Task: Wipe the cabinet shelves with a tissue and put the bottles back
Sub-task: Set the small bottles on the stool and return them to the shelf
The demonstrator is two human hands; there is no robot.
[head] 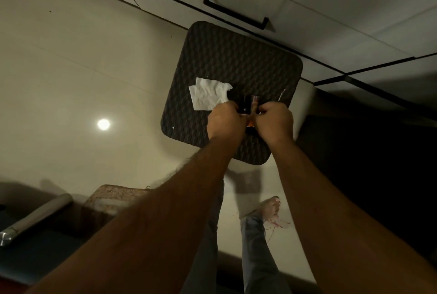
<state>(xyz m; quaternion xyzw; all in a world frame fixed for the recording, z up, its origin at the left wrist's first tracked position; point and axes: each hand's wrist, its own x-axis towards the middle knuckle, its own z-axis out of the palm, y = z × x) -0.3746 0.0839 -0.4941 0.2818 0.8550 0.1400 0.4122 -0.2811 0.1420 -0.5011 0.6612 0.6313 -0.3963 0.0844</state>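
Both hands meet over a dark woven stool top. My left hand is curled around a small dark bottle, of which only the top shows. My right hand grips another small bottle with an orange glint between the two fists. A crumpled white tissue lies on the stool just left of my left hand. How many bottles are held is hard to tell; my fingers hide most of them.
White cabinet drawers with a black handle stand beyond the stool. The pale floor reflects a ceiling light. A woven basket and a rolled mat sit at lower left. My legs and a bare foot are below.
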